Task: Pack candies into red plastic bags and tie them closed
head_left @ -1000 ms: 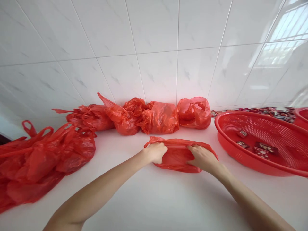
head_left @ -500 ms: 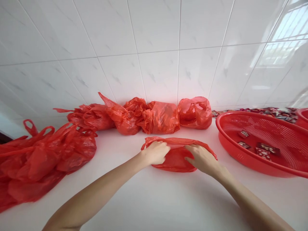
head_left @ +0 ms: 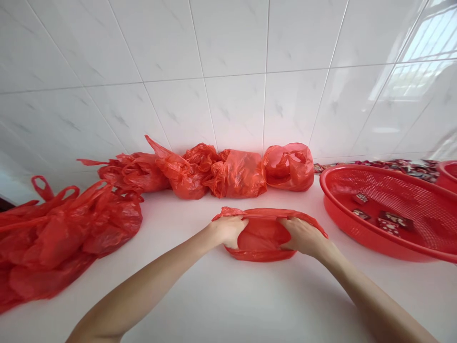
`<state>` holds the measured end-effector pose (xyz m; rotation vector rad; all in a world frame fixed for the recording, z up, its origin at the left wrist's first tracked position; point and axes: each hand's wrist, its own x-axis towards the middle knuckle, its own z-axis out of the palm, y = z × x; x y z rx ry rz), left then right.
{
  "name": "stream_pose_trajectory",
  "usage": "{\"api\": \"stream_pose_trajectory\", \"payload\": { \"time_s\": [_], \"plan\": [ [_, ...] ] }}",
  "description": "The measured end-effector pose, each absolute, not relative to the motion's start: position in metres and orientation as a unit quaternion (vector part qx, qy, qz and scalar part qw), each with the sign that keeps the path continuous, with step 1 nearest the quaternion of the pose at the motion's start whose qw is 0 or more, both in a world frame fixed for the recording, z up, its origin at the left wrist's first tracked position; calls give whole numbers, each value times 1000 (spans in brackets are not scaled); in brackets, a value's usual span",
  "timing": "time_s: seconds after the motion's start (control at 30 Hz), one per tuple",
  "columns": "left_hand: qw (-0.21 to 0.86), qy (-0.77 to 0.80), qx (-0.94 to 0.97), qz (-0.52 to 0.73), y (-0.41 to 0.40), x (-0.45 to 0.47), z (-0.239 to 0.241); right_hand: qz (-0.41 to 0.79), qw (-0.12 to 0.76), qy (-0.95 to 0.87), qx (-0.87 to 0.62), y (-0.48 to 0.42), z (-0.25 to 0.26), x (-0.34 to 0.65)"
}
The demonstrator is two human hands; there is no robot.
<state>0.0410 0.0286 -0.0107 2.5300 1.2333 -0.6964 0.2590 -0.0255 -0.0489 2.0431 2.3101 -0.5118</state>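
A red plastic bag (head_left: 264, 234) lies on the white table in front of me, its mouth facing me and spread wide. My left hand (head_left: 229, 229) is inside the left end of the mouth, thumb and fingers apart, touching the plastic. At the opposite end, my right hand (head_left: 302, 234) reaches in the same way, its thumb low and its fingers higher against the bag. Some fingertips are hidden by the bag's folds. Between the hands, only red plastic shows inside the bag.
Several filled red bags (head_left: 237, 174) line the tiled wall (head_left: 235, 109). More red bags (head_left: 67, 233) are heaped at the left. A red mesh basket (head_left: 357, 238) with a few small patterned packets (head_left: 392, 220) stands at the right. Behind it lie many small packets (head_left: 396, 164).
Both hands have gone deeper into the bag and its mouth is wider. The bag has shifted slightly toward me. My left hand's thumb and fingers have spread apart.
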Motion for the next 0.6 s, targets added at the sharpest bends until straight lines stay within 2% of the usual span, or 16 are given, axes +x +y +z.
{"api": "stream_pose_trajectory", "payload": {
  "time_s": [0.17, 0.27, 0.6],
  "plan": [
    [74, 379, 901, -196, 24, 48, -8, -130, -15, 782, 610, -30, -41, 248],
    [85, 377, 903, -186, 27, 49, -11, -139, -26, 821, 552, -30, -43, 243],
    [127, 422, 864, -243, 38, 30, -22, -156, 12, 759, 632, -24, -55, 257]
  ]
}}
